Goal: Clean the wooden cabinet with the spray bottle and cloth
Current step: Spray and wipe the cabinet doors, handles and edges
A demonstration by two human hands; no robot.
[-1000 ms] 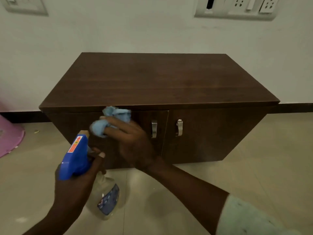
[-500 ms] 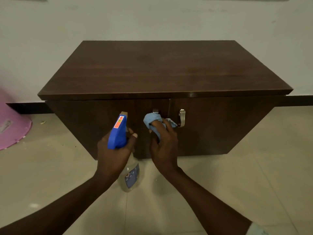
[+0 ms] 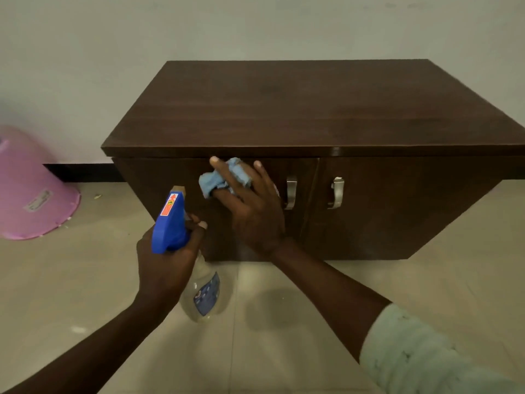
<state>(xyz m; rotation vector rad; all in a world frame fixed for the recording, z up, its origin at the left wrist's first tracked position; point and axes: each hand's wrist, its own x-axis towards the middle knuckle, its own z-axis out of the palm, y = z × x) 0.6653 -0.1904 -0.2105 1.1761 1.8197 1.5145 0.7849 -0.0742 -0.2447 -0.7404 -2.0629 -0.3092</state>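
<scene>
A low dark wooden cabinet (image 3: pixel 312 109) stands against the wall, with two doors and two metal handles (image 3: pixel 291 191). My right hand (image 3: pixel 252 211) presses a crumpled light blue cloth (image 3: pixel 216 180) flat against the upper part of the left door, left of the handles. My left hand (image 3: pixel 167 260) grips a clear spray bottle (image 3: pixel 203 294) with a blue trigger head by its neck, held in the air in front of the left door's lower part, nozzle toward the door.
A pink plastic tub (image 3: pixel 31 189) lies overturned on the tiled floor at the left, near the wall's dark skirting. Beige floor tiles (image 3: pixel 426 280) spread in front of the cabinet. A pale green sleeve (image 3: pixel 420 351) covers my right forearm.
My right hand has slid the cloth leftward from the handles to the upper left door. The view has shifted, so the cabinet sits further right. The bottle stays in my left hand.
</scene>
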